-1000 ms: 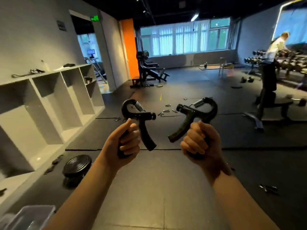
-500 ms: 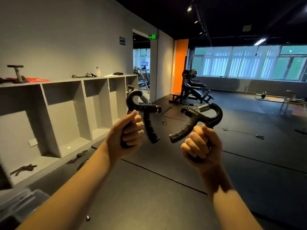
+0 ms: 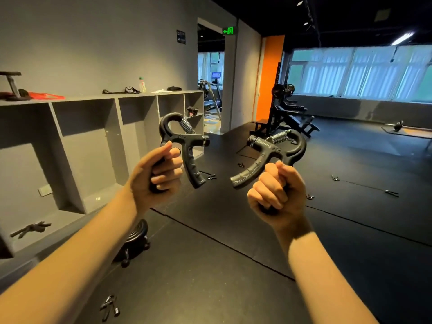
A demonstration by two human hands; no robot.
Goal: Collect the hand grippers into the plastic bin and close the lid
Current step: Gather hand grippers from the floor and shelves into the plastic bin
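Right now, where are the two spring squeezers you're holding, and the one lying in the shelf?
Left-held hand gripper point(image 3: 184, 138), head view: crossbar under the spring.
Right-held hand gripper point(image 3: 268, 148), head view: body beside the spring.
Shelf hand gripper point(image 3: 30, 229), head view: its dark middle.

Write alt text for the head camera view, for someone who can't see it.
In a gym, a person's left hand grips one handle of a black hand gripper, and the right hand grips a second hand gripper. Loose grippers lie scattered on the black floor mats, and one more gripper lies in the grey cubby shelf at left.
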